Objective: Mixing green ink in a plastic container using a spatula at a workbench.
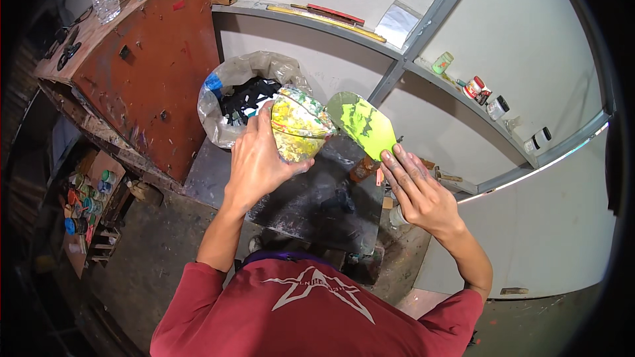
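Observation:
My left hand [254, 162] grips a round tub [299, 129] spattered with yellow, white and green paint, with dark bands around it. The tub is tilted, and its inside is hidden from me. In my right hand [423, 192] is a flat, thin plate [365, 129], pinched at its near end and smeared with bright yellow-green paint, with grey patches toward its far end. The plate's far end is beside the tub's right side; I cannot tell whether they touch. Both are held above a dark, stained table [284, 208]. Dark smudges mark my right fingers.
Behind the tub stands a clear plastic bag [210, 122] with black and white scraps. A brown bottle [362, 169] is at the table's right. The reddish cabinet [149, 73] rises on the left. Small jars [474, 86] line a wall ledge. Several paint pots [92, 205] sit low at left.

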`<state>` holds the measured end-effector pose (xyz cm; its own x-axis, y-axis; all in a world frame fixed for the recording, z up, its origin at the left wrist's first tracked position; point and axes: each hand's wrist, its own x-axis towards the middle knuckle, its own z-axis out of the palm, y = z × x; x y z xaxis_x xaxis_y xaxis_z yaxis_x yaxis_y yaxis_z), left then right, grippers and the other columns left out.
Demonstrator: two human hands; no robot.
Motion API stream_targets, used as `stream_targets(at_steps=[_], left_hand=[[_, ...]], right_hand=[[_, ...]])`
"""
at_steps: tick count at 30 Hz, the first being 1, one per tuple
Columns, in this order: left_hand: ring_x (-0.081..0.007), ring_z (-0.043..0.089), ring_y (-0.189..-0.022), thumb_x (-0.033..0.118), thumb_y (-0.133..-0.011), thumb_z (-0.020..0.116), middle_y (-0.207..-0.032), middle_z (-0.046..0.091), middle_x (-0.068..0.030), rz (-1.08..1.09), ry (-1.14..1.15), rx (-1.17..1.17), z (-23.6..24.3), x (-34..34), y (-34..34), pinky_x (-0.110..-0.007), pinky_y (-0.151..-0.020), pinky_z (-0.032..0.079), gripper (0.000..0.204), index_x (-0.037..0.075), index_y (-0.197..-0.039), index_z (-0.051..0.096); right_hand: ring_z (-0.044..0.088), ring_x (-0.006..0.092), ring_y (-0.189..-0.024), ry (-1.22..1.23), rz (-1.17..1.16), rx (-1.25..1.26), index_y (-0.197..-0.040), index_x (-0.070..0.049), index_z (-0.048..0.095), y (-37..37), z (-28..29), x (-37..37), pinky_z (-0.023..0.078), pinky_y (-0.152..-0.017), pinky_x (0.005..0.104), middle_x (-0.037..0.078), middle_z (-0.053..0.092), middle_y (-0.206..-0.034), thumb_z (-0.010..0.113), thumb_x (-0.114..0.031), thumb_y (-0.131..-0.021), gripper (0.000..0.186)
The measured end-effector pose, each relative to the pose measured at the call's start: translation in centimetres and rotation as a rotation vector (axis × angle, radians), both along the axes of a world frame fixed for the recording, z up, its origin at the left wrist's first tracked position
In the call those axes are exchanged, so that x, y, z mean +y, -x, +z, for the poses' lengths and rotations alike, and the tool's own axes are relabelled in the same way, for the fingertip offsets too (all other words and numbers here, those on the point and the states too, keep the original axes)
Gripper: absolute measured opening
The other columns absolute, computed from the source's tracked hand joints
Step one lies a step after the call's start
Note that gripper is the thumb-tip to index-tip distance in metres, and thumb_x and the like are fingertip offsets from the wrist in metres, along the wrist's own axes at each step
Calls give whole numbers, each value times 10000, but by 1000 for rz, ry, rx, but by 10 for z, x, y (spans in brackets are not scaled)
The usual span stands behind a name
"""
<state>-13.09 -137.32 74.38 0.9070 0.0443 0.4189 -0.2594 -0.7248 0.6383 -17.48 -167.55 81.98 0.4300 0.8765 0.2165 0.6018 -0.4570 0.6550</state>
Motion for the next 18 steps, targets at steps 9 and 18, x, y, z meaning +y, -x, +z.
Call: stream_targets(at_steps=[9, 18], left_hand=[[-447, 643, -1101, 333, -568, 959, -1234, 618, -275, 61, -135, -49, 2, -2, 1, -499, -954, 533, 1166, -28, -1507, 370], [-458, 625, -1079, 298, -573, 962, -1209, 580, -273, 20, -155, -101, -8, -5, 2, -525, -931, 529, 1181, -23, -1519, 333]], right_hand=[[593, 330, -1337, 118, -30, -73, -1258, 72, 685, 8, 4, 16, 502, -1116, 419, 178, 612, -1431, 646, -76, -890, 399], [595, 364, -1325, 118, 3, -75, -1172, 99, 708, 4, 6, 27, 495, -1118, 443, 220, 617, -1404, 654, -88, -925, 314]])
